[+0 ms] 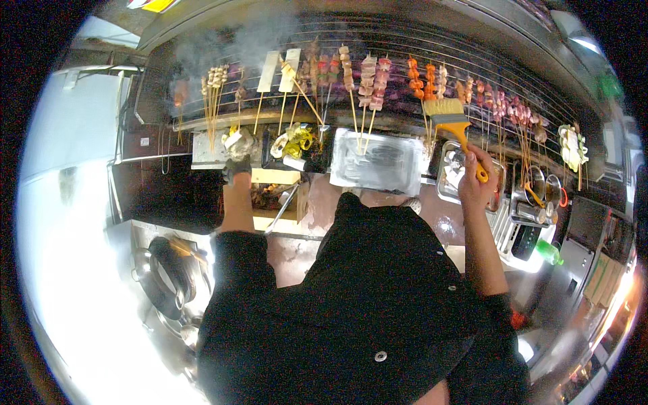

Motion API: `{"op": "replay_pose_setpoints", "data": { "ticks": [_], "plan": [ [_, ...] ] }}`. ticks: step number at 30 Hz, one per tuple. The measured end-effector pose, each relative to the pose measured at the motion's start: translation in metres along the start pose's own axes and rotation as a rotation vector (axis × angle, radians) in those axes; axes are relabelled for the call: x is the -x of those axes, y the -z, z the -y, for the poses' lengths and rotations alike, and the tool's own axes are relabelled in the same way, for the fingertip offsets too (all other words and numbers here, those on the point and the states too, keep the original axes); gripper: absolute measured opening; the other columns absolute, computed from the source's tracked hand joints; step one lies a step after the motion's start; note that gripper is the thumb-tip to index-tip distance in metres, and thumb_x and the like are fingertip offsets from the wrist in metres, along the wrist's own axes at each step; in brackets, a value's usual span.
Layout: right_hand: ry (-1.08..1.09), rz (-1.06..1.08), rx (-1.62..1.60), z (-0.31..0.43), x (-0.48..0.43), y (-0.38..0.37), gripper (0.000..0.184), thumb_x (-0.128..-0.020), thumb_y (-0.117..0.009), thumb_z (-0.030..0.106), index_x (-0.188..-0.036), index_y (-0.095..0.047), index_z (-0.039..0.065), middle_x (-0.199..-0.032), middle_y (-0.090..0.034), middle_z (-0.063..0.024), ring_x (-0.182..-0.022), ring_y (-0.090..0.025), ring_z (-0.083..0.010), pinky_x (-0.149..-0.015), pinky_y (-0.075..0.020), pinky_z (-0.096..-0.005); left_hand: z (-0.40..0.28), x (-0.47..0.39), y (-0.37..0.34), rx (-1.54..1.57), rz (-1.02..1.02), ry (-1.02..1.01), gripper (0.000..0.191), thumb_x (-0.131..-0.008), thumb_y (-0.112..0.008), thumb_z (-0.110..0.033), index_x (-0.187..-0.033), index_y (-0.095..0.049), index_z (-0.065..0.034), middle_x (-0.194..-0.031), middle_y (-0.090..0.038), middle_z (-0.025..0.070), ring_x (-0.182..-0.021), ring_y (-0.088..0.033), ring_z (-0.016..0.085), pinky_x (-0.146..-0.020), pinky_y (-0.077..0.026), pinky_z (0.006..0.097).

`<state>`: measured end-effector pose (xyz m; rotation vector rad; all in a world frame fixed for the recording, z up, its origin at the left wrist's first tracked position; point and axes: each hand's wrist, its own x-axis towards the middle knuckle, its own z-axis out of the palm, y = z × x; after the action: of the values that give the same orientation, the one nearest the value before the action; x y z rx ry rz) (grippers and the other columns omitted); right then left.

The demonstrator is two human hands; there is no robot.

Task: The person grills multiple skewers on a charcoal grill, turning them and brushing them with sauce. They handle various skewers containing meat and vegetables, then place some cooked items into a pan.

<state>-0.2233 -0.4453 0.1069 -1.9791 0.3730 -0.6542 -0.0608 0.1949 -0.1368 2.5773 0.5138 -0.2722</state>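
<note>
My right hand [477, 174] grips the yellow handle of a wide flat brush [453, 121]. Its pale bristles are up at the front edge of a smoking grill [309, 109], just below orange-coated meat skewers [430, 81]. A dark glove seems to cover my left hand [237, 169], which is at the near side of a greyish crumpled bundle [242, 144]. Whether its fingers hold the bundle cannot be made out. Skewers lie side by side across the grill: two flat white slabs [278, 71], pink meat pieces [374, 81], small reddish meat [511, 106] and pale leafy vegetables [572, 147].
A shallow metal tray [377, 159] stands before me. Right of it are a steel pan [445, 177], shaker jars [531, 211] and a green bottle [548, 251]. Metal tongs [282, 207] lean by a wooden-edged box [273, 176]. Pots [174, 276] sit at lower left.
</note>
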Motion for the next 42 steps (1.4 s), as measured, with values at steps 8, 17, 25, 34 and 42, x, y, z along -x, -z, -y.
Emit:
{"op": "replay_pose_setpoints", "data": {
  "ticks": [8, 17, 25, 34, 42],
  "plan": [
    [0.134, -0.059, 0.055, 0.014, 0.001, -0.025, 0.013, -0.093, -0.071, 0.006, -0.105, -0.074, 0.002, -0.097, -0.072, -0.0114, -0.084, -0.066, -0.02, -0.077, -0.0518, -0.0306, -0.071, 0.076, -0.134, -0.137, 0.078, -0.296, 0.046, -0.092, -0.061, 0.005, -0.135, -0.051, -0.0075, -0.119, -0.065, 0.0086, -0.108, -0.064, 0.029, -0.092, -0.054, 0.0385],
    [0.089, -0.099, -0.055, 0.018, 0.005, 0.001, 0.02, -0.087, -0.079, 0.017, -0.101, -0.074, 0.005, -0.087, -0.07, -0.0121, -0.083, -0.066, -0.0289, -0.075, -0.0522, -0.0385, -0.095, 0.164, -0.099, -0.038, 0.109, -0.365, 0.043, -0.093, -0.06, 0.002, -0.135, -0.052, -0.0082, -0.118, -0.066, 0.0086, -0.106, -0.064, 0.029, -0.089, -0.055, 0.039],
    [0.071, -0.111, -0.141, 0.007, -0.042, 0.063, 0.022, -0.087, -0.08, 0.024, -0.101, -0.076, 0.007, -0.097, -0.074, -0.0126, -0.088, -0.068, -0.0285, -0.079, -0.053, -0.0381, -0.388, 0.346, -0.24, 0.639, 1.089, -0.238, 0.041, -0.094, -0.06, 0.0, -0.134, -0.053, -0.0088, -0.116, -0.066, 0.0086, -0.104, -0.065, 0.029, -0.087, -0.055, 0.0393],
    [0.216, -0.073, -0.095, -0.02, -0.074, 0.143, 0.02, -0.089, -0.08, 0.018, -0.105, -0.075, 0.006, -0.096, -0.071, -0.0088, -0.086, -0.066, -0.0202, -0.079, -0.0513, -0.032, -0.524, 0.421, -0.334, 1.107, 1.11, 0.261, 0.039, -0.095, -0.059, -0.003, -0.133, -0.054, -0.0095, -0.115, -0.067, 0.0086, -0.102, -0.065, 0.03, -0.084, -0.055, 0.0397],
    [0.136, -0.001, -0.187, -0.046, -0.06, 0.168, 0.02, -0.093, -0.076, 0.02, -0.105, -0.074, 0.005, -0.093, -0.071, -0.0073, -0.083, -0.065, -0.0163, -0.076, -0.0507, -0.0295, -0.528, 0.398, -0.337, 1.301, 0.924, 0.25, 0.037, -0.096, -0.058, -0.005, -0.132, -0.055, -0.0101, -0.113, -0.067, 0.0086, -0.1, -0.066, 0.03, -0.082, -0.055, 0.0401]
  ]
}}
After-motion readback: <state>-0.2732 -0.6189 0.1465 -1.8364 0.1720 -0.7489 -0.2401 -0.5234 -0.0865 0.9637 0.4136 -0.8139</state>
